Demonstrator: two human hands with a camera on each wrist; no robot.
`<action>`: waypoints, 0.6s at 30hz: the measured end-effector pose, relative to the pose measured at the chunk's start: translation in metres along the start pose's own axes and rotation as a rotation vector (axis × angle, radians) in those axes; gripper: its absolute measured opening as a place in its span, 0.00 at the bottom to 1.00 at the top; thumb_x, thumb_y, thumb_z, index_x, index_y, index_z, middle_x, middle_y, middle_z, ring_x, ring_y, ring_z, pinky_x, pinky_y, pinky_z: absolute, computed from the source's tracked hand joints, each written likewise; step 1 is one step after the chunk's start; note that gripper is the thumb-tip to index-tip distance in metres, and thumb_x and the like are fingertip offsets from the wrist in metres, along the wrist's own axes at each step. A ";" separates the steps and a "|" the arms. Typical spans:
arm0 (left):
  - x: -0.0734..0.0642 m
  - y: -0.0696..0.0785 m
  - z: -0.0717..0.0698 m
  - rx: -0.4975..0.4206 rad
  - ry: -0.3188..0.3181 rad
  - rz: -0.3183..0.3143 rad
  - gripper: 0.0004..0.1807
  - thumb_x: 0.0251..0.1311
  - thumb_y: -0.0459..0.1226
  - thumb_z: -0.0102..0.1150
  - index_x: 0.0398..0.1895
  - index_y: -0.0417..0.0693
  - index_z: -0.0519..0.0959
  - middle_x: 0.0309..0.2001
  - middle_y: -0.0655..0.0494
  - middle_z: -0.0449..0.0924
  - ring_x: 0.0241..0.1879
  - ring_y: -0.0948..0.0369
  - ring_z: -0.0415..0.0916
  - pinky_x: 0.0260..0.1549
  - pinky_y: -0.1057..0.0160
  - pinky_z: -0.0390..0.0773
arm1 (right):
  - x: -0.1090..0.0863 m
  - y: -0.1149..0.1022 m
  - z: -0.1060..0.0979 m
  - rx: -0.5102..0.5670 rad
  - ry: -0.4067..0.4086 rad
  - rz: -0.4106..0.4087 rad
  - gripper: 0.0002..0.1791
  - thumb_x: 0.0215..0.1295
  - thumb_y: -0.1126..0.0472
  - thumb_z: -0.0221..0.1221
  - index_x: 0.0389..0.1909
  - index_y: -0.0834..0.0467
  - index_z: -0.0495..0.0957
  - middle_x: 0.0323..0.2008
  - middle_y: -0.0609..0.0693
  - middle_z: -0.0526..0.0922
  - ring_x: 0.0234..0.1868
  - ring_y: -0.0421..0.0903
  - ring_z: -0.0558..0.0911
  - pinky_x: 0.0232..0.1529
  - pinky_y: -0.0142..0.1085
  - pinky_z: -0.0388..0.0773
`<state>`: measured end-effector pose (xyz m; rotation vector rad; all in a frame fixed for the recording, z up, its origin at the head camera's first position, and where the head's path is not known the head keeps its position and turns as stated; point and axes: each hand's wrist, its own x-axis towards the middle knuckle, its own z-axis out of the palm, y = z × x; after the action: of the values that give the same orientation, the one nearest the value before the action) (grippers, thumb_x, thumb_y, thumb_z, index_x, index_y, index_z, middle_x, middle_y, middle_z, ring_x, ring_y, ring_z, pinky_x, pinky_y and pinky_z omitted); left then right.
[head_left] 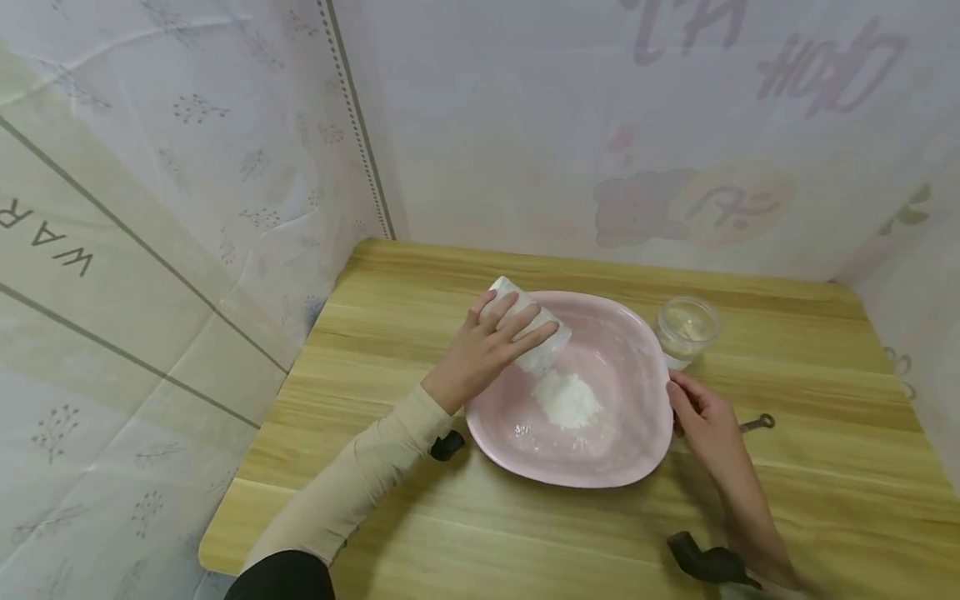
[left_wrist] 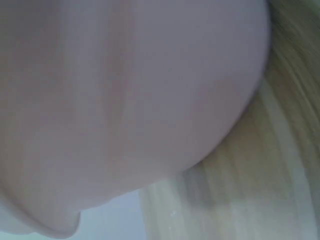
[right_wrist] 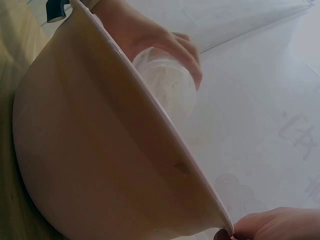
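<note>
Head view: pink basin point(head_left: 633, 367) just left of R hand point(head_left: 703, 423), fingers pinching rim; prob. light, bit flexy, hold by rim. Tilted jar point(head_left: 543, 357) in L hand's point(head_left: 480, 350) wrapped fingers; prob. slippy, grip mid-body. Loose powder point(head_left: 567, 402) beyond L fingertips.

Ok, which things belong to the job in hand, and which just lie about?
In the job:
tilted cylindrical container, held by left hand
white powder
pink basin, gripped by right hand

Apparently lying about:
clear jar
ring-ended metal tool
</note>
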<state>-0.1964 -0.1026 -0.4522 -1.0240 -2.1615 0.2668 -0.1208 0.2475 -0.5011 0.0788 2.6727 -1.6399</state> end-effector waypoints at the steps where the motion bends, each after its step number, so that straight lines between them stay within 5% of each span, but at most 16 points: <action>1: 0.000 0.000 0.000 -0.009 0.011 -0.007 0.37 0.69 0.23 0.55 0.75 0.68 0.67 0.69 0.60 0.69 0.71 0.51 0.57 0.74 0.47 0.60 | 0.000 0.000 0.000 -0.004 -0.001 0.000 0.26 0.82 0.48 0.50 0.69 0.60 0.75 0.26 0.40 0.79 0.26 0.40 0.78 0.26 0.34 0.79; 11: -0.003 0.002 0.000 0.057 -0.039 0.024 0.40 0.68 0.24 0.57 0.76 0.70 0.65 0.70 0.62 0.69 0.70 0.53 0.59 0.76 0.50 0.59 | 0.003 -0.001 -0.001 -0.022 0.000 -0.020 0.25 0.83 0.48 0.50 0.70 0.59 0.75 0.26 0.42 0.79 0.26 0.39 0.77 0.26 0.34 0.77; 18: 0.001 0.002 0.002 -0.049 0.018 -0.059 0.37 0.65 0.27 0.64 0.73 0.68 0.69 0.68 0.60 0.71 0.72 0.50 0.56 0.74 0.47 0.60 | 0.001 -0.001 0.002 -0.004 0.000 -0.020 0.25 0.83 0.50 0.50 0.69 0.62 0.75 0.26 0.41 0.79 0.25 0.37 0.76 0.26 0.33 0.78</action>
<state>-0.1964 -0.1002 -0.4540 -0.9843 -2.1880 0.1768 -0.1223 0.2453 -0.5006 0.0521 2.6850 -1.6397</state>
